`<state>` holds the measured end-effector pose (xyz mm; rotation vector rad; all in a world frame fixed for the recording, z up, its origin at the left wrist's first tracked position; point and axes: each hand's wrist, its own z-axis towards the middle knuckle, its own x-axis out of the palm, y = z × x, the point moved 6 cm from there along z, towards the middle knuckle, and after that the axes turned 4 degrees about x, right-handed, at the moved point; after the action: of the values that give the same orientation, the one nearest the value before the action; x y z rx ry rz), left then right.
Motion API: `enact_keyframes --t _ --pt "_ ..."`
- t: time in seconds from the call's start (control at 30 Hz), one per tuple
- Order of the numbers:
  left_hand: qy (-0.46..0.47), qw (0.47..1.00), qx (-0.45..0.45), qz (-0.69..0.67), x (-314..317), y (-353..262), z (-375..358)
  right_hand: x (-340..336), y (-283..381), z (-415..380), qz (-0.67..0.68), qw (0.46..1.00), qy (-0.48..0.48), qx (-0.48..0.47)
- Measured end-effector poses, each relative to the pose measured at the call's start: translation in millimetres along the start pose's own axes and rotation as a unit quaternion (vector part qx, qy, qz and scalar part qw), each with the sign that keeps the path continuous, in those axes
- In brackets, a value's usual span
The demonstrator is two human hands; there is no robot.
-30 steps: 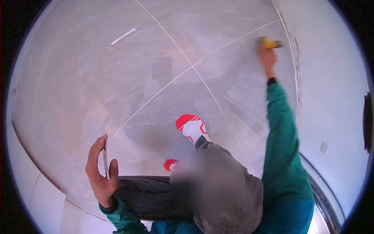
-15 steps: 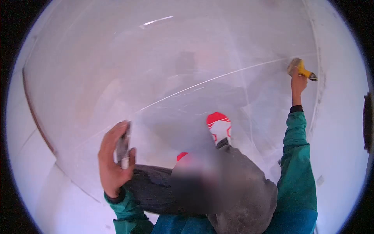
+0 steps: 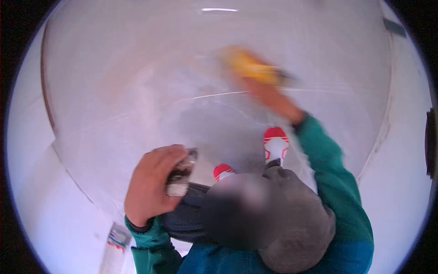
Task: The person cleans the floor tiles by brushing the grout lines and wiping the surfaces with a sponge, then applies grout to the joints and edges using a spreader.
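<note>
My right hand [image 3: 273, 100] is closed on a yellow-handled brush [image 3: 251, 66], smeared by motion, with a dark handle end. It is low over the grey floor [image 3: 137, 100] ahead of my feet, near a thin white line [image 3: 212, 95]. My left hand [image 3: 150, 182] curls around a small dark, blocky object with a pale lower end [image 3: 178, 189], above my bent left leg [image 3: 189, 219]. The fingers hide part of that object, and I cannot tell its kind.
Red-and-white footwear [image 3: 276, 142] covers my feet on the floor. White walls rise at the left [image 3: 29, 182] and right [image 3: 406, 137]. A dark grey piece [image 3: 394, 27] lies at the far right, and a small patterned item [image 3: 118, 236] sits at lower left.
My right hand has swept the brush leftward from near the right wall to the middle of the floor. My left hand, still holding the dark object, shows slightly further right. The view has turned.
</note>
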<state>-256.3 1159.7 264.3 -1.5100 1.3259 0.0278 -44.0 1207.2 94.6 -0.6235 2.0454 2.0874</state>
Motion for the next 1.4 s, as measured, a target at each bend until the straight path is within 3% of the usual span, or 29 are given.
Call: enact_keyframes --t 0.13,0.17,0.23,0.27,0.3,0.33,0.37,0.4,0.43,0.47,0.53,0.63,0.67,0.7,0.73,0.83,0.87,0.9,0.93,0.97,1.0,1.07,1.13,1.17,1.2,1.23,1.27,1.33,1.4 --pt "0.053 0.998 -0.04 -0.009 2.4 -4.1 -30.1 -195.5 -75.6 -94.8 -0.067 0.971 -0.182 0.139" --pt "0.081 0.996 -0.017 -0.023 4.9 -8.2 -35.8 -215.6 -93.3 -120.3 -0.094 0.958 -0.227 0.146" --pt "0.104 0.994 -0.014 -0.028 7.3 -8.2 -47.4 -190.8 -124.6 -140.4 -0.106 0.966 -0.163 0.168" --pt "0.135 0.99 0.006 -0.028 10.0 -9.2 -51.8 -147.6 -152.5 -146.0 -0.056 0.967 -0.156 0.191" --pt "0.129 0.991 0.001 -0.031 11.9 -10.6 -57.4 -83.9 -128.8 -131.5 -0.331 0.937 -0.105 0.024" --pt "0.12 0.992 -0.021 -0.029 7.2 -5.6 -60.9 -4.3 -112.2 -112.2 -0.123 0.991 -0.034 0.032" --pt "0.112 0.993 -0.042 -0.024 8.2 -3.1 -63.7 75.4 -95.5 -93.9 0.16 0.985 0.029 0.066" --pt "0.109 0.992 -0.048 -0.028 6.4 -2.9 -66.9 154.8 -78.1 -76.2 0.359 0.923 0.07 0.119" --pt "0.093 0.993 -0.075 -0.02 2.8 1.2 -67.5 195.7 -28.3 -34.4 0.091 0.994 0.05 0.044" --pt "0.075 0.992 -0.098 -0.011 -0.7 4.3 -69.8 238.0 15.0 3.8 -0.026 0.998 0.061 0.011" --pt "0.054 0.991 -0.121 -0.005 -3.4 9.6 -76.4 301.7 59.3 67.9 -0.02 0.98 0.174 0.091" --pt "0.043 0.989 -0.14 -0.01 -5.4 14.2 -93.5 266.9 98.7 95.8 -0.057 0.974 0.209 0.063" --pt "0.031 0.988 -0.147 -0.025 -5.8 19.4 -99.3 239.3 93.4 100.1 -0.126 0.972 0.123 -0.154" --pt "0.016 0.989 -0.146 -0.033 -5.7 21.8 -106.8 187.7 90.2 95.4 -0.208 0.946 0.065 -0.239" --pt "0.0 0.988 -0.153 -0.034 -5.2 23.6 -113.6 133.6 45.7 106.4 -0.179 0.967 0.12 -0.138" --pt "-0.039 0.984 -0.167 -0.046 -5.3 31.2 -122.4 -66.4 -42.2 122.1 -0.092 0.995 -0.027 0.027" --pt "-0.045 0.983 -0.171 -0.046 -3.7 33.0 -124.9 -121.9 -65.0 124.4 -0.184 0.977 -0.091 0.048" --pt "-0.05 0.982 -0.173 -0.053 -0.9 35.1 -127.4 -168.9 -85.4 124.0 -0.456 0.865 -0.168 0.128" --pt "-0.076 0.981 -0.173 -0.048 0.1 36.2 -127.4 -203.6 -127.8 129.7 -0.536 0.796 -0.181 0.216" --pt "-0.106 0.979 -0.171 -0.037 -2.3 37.0 -125.1 -177.2 -154.5 138.0 -0.536 0.797 -0.183 0.21" --pt "-0.114 0.978 -0.17 -0.036 -4.4 39.3 -128.5 -103.5 -127.8 146.8 -0.572 0.796 -0.194 0.032" --pt "-0.125 0.979 -0.158 -0.04 -8.7 38.4 -118.0 38.8 -93.8 155.3 -0.586 0.805 -0.044 0.088" --pt "-0.135 0.981 -0.13 -0.051 -13.0 38.2 -107.0 214.0 -25.9 142.7 -0.529 0.833 0.11 -0.12" --pt "-0.145 0.982 -0.105 -0.059 -21.4 37.9 -103.1 263.4 30.6 140.5 -0.268 0.95 0.15 -0.046" --pt "-0.156 0.982 -0.097 -0.052 -29.1 40.9 -97.1 302.6 68.0 136.4 -0.263 0.914 0.305 0.042" --pt "-0.125 0.987 -0.071 -0.078 -24.5 42.7 -85.7 322.3 100.5 128.9 -0.241 0.902 0.353 -0.056" --pt "-0.09 0.989 -0.043 -0.113 -20.2 45.9 -77.5 320.4 117.5 136.8 -0.248 0.9 0.353 -0.06" --pt "-0.134 0.984 -0.025 -0.113 -21.0 56.3 -67.2 325.2 150.2 154.4 -0.36 0.849 0.362 -0.133" --pt "-0.175 0.977 -0.004 -0.121 -28.1 67.3 -66.0 288.3 139.2 187.8 -0.336 0.873 0.332 -0.121"
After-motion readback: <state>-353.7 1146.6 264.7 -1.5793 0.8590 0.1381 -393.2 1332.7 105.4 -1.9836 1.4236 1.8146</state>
